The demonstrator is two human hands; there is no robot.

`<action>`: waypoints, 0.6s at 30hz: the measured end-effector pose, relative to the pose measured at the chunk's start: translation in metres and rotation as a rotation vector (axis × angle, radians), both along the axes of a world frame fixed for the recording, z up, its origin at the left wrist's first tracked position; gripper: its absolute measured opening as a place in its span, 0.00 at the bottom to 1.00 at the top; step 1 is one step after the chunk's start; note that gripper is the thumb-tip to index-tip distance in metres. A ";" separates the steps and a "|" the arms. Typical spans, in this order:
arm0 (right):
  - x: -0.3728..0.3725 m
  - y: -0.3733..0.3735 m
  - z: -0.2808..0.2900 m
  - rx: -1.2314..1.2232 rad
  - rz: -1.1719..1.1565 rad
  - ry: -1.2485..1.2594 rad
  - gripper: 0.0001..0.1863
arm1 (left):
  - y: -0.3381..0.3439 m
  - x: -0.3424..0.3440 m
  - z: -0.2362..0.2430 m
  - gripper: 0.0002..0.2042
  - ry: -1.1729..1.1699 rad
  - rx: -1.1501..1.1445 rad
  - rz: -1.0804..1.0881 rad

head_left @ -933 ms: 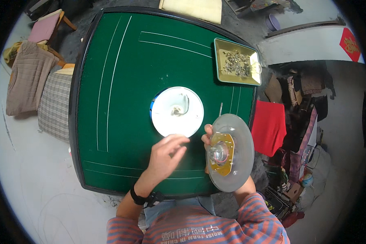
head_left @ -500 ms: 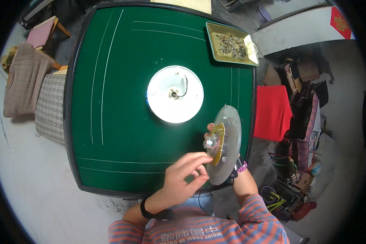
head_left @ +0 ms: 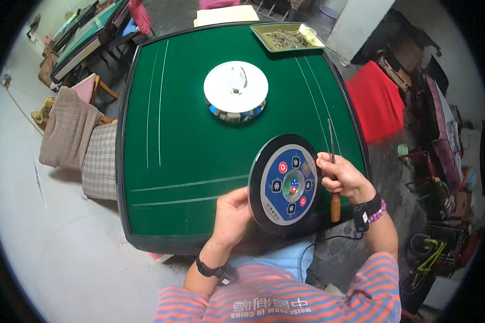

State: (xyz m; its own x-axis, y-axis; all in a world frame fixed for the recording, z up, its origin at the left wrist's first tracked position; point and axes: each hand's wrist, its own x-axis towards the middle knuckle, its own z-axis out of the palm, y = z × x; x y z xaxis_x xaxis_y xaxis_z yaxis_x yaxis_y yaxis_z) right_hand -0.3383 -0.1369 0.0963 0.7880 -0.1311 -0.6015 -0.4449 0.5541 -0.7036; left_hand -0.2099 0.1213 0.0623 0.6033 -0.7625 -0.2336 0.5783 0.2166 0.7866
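A round control panel (head_left: pixel 269 203), black-rimmed with a blue face, several buttons and a clear dome in the middle, is held up tilted over the table's near right part. Its left edge is gripped by my left hand (head_left: pixel 233 215), whose fingers go out of sight behind it. My right hand (head_left: pixel 346 177) is closed around a screwdriver (head_left: pixel 335 207) with a brown handle, its shaft pointing away from me. The fingertips of that hand are at the panel's right edge. Beyond the panel, a white round dish-like base (head_left: pixel 221 89) with a cable and a central hole stands mid-table.
The table (head_left: pixel 183 140) has a green felt top and a dark raised rim. At its far right corner lies a shallow tray (head_left: pixel 258 36) of small metal parts. Chairs stand on the left, one draped with a brown cloth (head_left: pixel 70 129); a red-covered seat (head_left: pixel 374 102) is on the right.
The panel has been turned over, from its underside with wiring to its button face. My left hand has gone from the underside to its left edge. The screwdriver now shows in my right hand.
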 end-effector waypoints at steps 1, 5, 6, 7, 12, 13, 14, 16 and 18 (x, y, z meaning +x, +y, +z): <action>-0.007 0.009 0.001 -0.064 0.022 0.017 0.06 | 0.008 -0.003 -0.006 0.10 0.002 0.003 -0.013; -0.047 0.037 0.001 -0.149 0.010 -0.002 0.07 | 0.031 -0.028 -0.014 0.09 0.154 -0.076 -0.058; -0.052 0.040 -0.002 -0.129 0.005 -0.056 0.08 | 0.035 -0.031 -0.018 0.09 0.151 -0.096 -0.059; -0.054 0.043 -0.001 -0.117 0.005 -0.088 0.08 | 0.036 -0.035 -0.018 0.07 0.112 -0.077 -0.029; -0.070 0.059 -0.010 -0.090 -0.055 -0.197 0.11 | 0.047 -0.058 0.002 0.04 0.017 -0.067 -0.065; -0.071 0.063 -0.011 -0.085 -0.067 -0.226 0.11 | 0.050 -0.060 0.004 0.04 0.011 -0.080 -0.051; -0.071 0.067 -0.010 -0.049 -0.051 -0.284 0.11 | 0.051 -0.062 0.007 0.04 0.010 -0.084 -0.038; -0.071 0.072 -0.001 -0.088 -0.075 -0.270 0.11 | 0.053 -0.062 0.011 0.04 0.011 -0.077 -0.057; -0.074 0.074 -0.006 -0.066 -0.101 -0.239 0.11 | 0.054 -0.064 0.015 0.05 0.015 -0.064 -0.081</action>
State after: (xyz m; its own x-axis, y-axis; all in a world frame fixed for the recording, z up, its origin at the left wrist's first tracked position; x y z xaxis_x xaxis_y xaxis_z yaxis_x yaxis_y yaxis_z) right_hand -0.4128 -0.0633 0.0904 0.8877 -0.2490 -0.3872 -0.2064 0.5367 -0.8182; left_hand -0.2738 0.1754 0.0777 0.5356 -0.8223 -0.1919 0.6079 0.2177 0.7636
